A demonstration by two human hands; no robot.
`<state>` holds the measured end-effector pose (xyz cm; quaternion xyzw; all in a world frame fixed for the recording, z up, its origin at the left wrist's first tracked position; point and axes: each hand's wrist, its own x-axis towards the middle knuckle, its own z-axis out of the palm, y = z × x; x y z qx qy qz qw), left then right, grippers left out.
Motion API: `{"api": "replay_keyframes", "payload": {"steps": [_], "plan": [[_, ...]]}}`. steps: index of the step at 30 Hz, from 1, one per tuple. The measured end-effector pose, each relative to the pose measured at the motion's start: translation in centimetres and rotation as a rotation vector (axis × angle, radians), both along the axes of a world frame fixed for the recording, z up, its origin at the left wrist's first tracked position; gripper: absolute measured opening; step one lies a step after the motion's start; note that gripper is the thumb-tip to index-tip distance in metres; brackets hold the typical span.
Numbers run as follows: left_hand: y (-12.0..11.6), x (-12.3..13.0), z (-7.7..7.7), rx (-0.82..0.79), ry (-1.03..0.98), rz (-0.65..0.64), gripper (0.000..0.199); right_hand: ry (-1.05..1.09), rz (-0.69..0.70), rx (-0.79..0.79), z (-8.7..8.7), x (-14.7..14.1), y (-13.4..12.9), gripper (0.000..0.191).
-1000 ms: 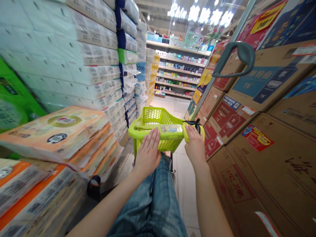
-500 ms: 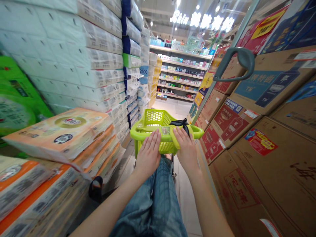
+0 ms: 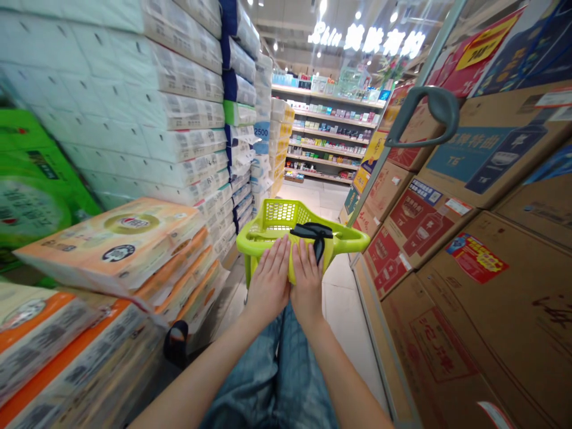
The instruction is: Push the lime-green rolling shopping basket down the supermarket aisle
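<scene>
A lime-green plastic shopping basket (image 3: 286, 217) on a wheeled frame stands just in front of my legs. My left hand (image 3: 269, 277) lies flat on its near edge, fingers slightly apart. Right beside it, my right hand (image 3: 307, 280) presses a folded lime basket handle (image 3: 298, 256) down over the basket. A black strap (image 3: 315, 235) is tied around that handle just beyond my fingertips. My hands and the handle hide most of the basket's near part, so I cannot tell what lies there.
Tall stacks of wrapped tissue packs (image 3: 156, 107) line the aisle's left side, and printed cardboard boxes (image 3: 487, 310) line the right. A grey curved handle (image 3: 424, 113) projects at upper right. Stocked store shelves (image 3: 326, 137) stand ahead, beyond a tiled floor (image 3: 344, 304).
My right hand has moved left with the lime handle, now beside my left hand. The clear packet seen in the basket earlier is hidden.
</scene>
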<state>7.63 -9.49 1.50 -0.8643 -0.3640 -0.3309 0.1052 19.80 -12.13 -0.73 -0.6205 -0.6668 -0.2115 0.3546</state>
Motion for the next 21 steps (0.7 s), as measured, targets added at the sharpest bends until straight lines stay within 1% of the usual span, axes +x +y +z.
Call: {"api": "replay_keyframes", "payload": {"steps": [2, 5, 8, 10, 12, 15, 18, 20, 21], "plan": [[0.1, -0.2, 0.0, 0.012, 0.022, 0.003, 0.085, -0.077, 0.011, 0.019, -1.4, 0.9, 0.3, 0.070], [0.1, -0.1, 0.0, 0.007, 0.042, 0.012, 0.084, -0.130, -0.012, 0.077, -3.3, 4.7, 0.8, 0.074], [0.0, 0.1, 0.1, -0.005, 0.037, 0.026, 0.086, -0.025, -0.092, 0.174, -3.9, 8.6, 0.9, 0.084], [-0.1, 0.4, 0.0, -0.009, 0.026, 0.024, 0.087, 0.093, -0.146, 0.202, -3.7, 9.8, 0.8, 0.089], [-0.1, 0.6, 0.0, -0.011, 0.012, 0.018, 0.090, 0.192, -0.172, 0.208, -3.4, 9.5, 0.7, 0.091], [0.0, 0.7, -0.1, -0.007, -0.012, 0.012, 0.093, 0.218, -0.144, 0.168, -3.7, 6.5, 1.0, 0.086], [0.0, 0.5, -0.1, 0.004, -0.004, 0.011, 0.089, 0.072, -0.060, 0.038, -4.8, 2.8, 1.5, 0.076], [0.1, 0.3, -0.1, 0.013, 0.017, 0.025, 0.085, -0.034, 0.001, -0.022, -5.5, 1.6, 1.7, 0.069], [0.1, 0.2, 0.0, 0.015, 0.030, 0.034, 0.084, -0.071, 0.019, -0.031, -5.8, 1.6, 1.8, 0.067]]}}
